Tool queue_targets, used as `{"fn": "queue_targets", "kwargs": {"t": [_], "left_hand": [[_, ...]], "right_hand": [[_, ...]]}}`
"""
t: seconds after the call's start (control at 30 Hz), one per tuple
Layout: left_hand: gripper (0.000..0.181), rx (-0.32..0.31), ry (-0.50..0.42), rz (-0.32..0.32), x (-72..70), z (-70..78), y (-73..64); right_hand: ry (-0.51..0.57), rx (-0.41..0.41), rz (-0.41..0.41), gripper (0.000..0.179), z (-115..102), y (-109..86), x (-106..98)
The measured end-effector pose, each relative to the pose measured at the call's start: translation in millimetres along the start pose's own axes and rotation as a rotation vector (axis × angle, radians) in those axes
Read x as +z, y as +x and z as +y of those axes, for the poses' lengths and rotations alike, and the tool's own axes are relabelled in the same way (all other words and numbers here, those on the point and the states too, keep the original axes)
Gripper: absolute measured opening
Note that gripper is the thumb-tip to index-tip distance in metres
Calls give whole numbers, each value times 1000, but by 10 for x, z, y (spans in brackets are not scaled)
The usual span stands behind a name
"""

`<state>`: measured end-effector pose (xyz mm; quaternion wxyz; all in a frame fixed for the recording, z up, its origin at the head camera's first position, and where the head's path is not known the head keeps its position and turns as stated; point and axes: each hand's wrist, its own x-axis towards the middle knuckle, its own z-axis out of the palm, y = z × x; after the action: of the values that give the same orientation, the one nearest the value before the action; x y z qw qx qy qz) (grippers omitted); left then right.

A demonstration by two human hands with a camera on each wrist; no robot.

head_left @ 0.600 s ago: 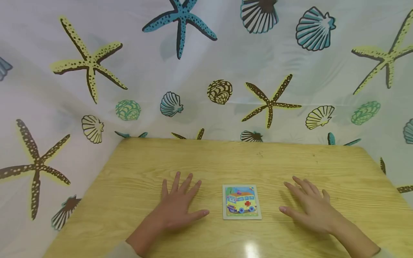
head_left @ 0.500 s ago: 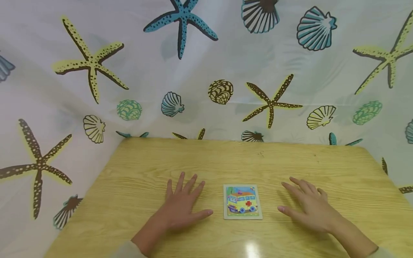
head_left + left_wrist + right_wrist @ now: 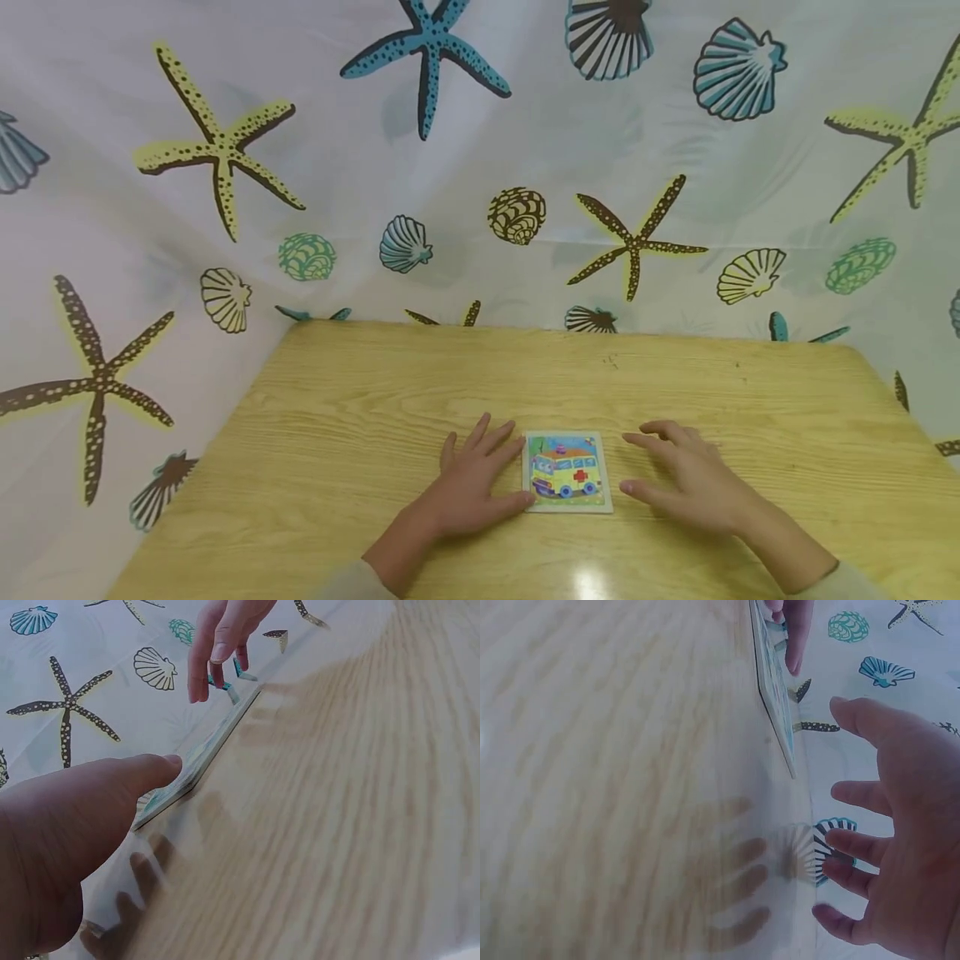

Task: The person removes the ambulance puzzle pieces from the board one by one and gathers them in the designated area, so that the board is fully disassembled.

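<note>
A small square picture board [image 3: 567,472] with a pale border lies flat on the table, showing a cartoon yellow ambulance with a red cross. My left hand [image 3: 477,483] is spread at its left edge, the thumb tip at the lower left corner; whether it touches I cannot tell. Just off the right edge, my right hand [image 3: 687,477] hovers with fingers loosely bent and thumb apart, holding nothing. In the left wrist view, the left thumb [image 3: 154,771] overlaps the board's near side [image 3: 199,776]. The right wrist view has the right fingers [image 3: 859,851] spread apart from the board [image 3: 774,690].
The wood-grain table [image 3: 360,375] extends around both hands. Behind it and at its sides hangs a white cloth [image 3: 450,175] printed with starfish and shells. A bright light reflection falls on the table's near part.
My left hand has moved right, up to the board's left edge. The right hand has come left, nearer the board's right edge. The board stays in its place on the table.
</note>
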<state>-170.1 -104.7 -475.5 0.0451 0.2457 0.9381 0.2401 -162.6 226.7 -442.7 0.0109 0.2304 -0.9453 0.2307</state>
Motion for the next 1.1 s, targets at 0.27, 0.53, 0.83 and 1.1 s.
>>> {"fn": "queue_targets", "kwargs": {"t": [0.27,0.53,0.83,1.1], "left_hand": [[73,26,-1,13,65,32,-9],[68,72,56,49,102,7,13],[65,82,83,11,143,-17,-7],[65,88,91,5,113,-31,-15]], "right_hand": [[130,-4,-110,67,-106,141,42],[232,-87,-119,56,-200,351,99],[306,-152,-239,47,-248,572,224],[293,-196,-292,39,-332,781,335]]}}
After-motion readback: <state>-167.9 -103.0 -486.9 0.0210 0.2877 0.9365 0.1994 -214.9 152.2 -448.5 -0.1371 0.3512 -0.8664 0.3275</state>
